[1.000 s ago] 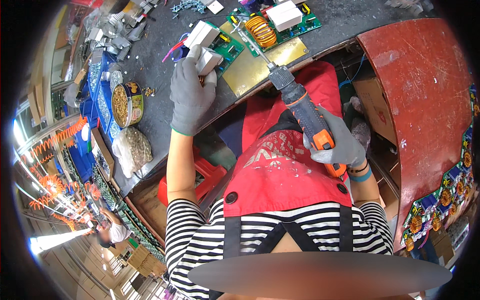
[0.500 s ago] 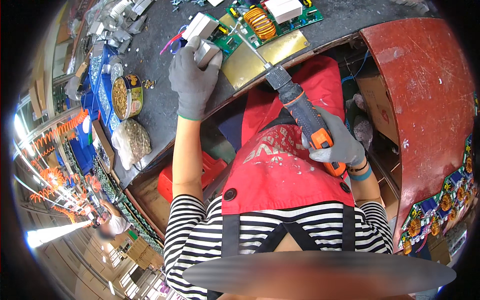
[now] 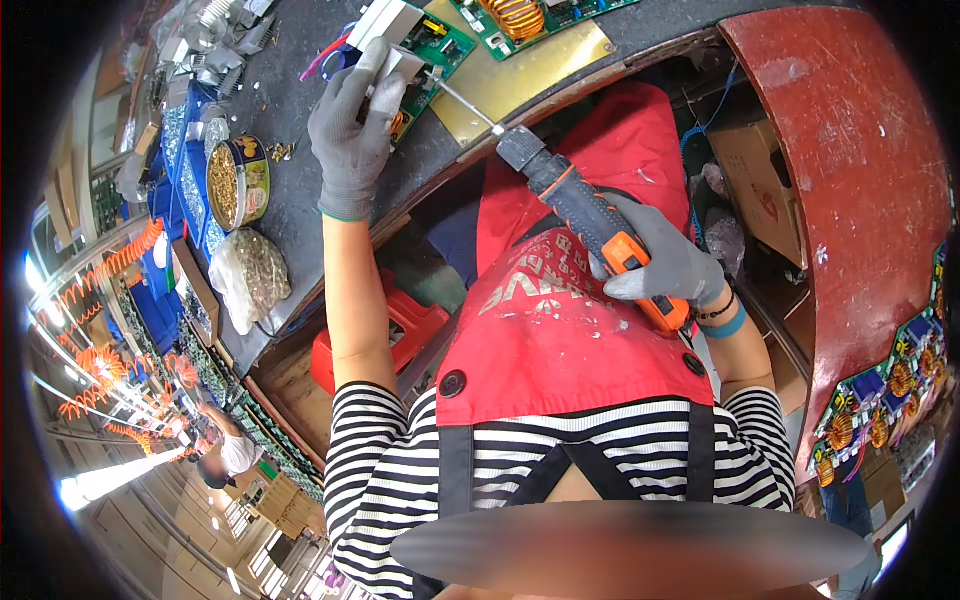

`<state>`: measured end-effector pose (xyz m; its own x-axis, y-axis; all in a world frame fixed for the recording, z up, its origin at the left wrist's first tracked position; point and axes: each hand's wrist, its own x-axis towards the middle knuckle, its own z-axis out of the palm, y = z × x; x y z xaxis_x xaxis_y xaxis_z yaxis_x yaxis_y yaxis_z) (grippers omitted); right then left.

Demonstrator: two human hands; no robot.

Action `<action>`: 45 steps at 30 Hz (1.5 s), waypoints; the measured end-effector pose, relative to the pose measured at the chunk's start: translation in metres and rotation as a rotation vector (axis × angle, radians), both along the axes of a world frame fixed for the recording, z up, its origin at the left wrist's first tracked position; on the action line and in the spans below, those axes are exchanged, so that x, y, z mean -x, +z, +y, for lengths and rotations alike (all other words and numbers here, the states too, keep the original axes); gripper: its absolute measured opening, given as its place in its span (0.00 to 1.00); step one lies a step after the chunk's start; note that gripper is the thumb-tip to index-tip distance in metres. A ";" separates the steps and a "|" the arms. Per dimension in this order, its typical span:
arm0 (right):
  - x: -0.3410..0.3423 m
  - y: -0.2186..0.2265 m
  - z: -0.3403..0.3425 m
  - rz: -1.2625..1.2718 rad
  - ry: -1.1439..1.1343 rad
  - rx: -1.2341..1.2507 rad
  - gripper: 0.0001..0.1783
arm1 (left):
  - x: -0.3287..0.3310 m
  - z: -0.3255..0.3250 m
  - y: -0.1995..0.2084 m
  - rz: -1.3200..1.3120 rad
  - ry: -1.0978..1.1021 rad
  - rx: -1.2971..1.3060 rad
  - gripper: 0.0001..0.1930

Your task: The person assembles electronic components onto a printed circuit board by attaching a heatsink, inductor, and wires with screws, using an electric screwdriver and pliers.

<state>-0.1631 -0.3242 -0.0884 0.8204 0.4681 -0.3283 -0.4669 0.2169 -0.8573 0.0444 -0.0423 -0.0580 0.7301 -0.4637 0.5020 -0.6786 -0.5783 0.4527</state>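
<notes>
My left hand (image 3: pixel 352 145), in a grey glove, pinches a silver metal block (image 3: pixel 403 66) at the near side of a green circuit board (image 3: pixel 447 42). A white block (image 3: pixel 385 22) and a pink wire sit on that board. My gloved right hand (image 3: pixel 665 258) wraps round the handle of a black and orange power screwdriver (image 3: pixel 570 195). Its long bit points up and left, with the tip close beside the silver block; whether they touch I cannot tell. Right of it lies a second green board with a copper coil (image 3: pixel 515 17). A brass-coloured plate (image 3: pixel 560 58) lies under the boards.
On the left stand an open tin of small brass-coloured parts (image 3: pixel 238 185), a plastic bag of parts (image 3: pixel 248 275) and blue bins (image 3: pixel 195 170). Loose metal pieces lie at the far left. A red board (image 3: pixel 850 180) flanks my right; a red stool (image 3: pixel 400 330) is below the bench.
The screwdriver's bit has moved left, from near the copper coil to beside the silver block. My left hand has shifted left with the block and its board, and a gap now separates the two boards.
</notes>
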 end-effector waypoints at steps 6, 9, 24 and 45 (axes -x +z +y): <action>-0.005 -0.005 0.008 0.097 0.081 -0.079 0.39 | 0.000 -0.001 -0.001 -0.056 0.000 -0.017 0.19; -0.012 0.001 0.010 0.175 0.095 -0.140 0.38 | 0.000 0.001 -0.002 -0.064 0.012 -0.046 0.19; -0.009 0.005 0.017 -0.006 0.064 -0.009 0.41 | 0.006 -0.003 0.001 -0.094 0.016 -0.171 0.28; -0.015 0.029 0.019 0.124 0.106 0.230 0.48 | 0.006 -0.005 0.002 -0.068 0.077 -0.235 0.30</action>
<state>-0.1482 -0.3052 -0.0592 0.7177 0.4512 -0.5304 -0.5808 -0.0322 -0.8134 0.0384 -0.0470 -0.0556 0.7356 -0.5178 0.4367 -0.6531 -0.7132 0.2546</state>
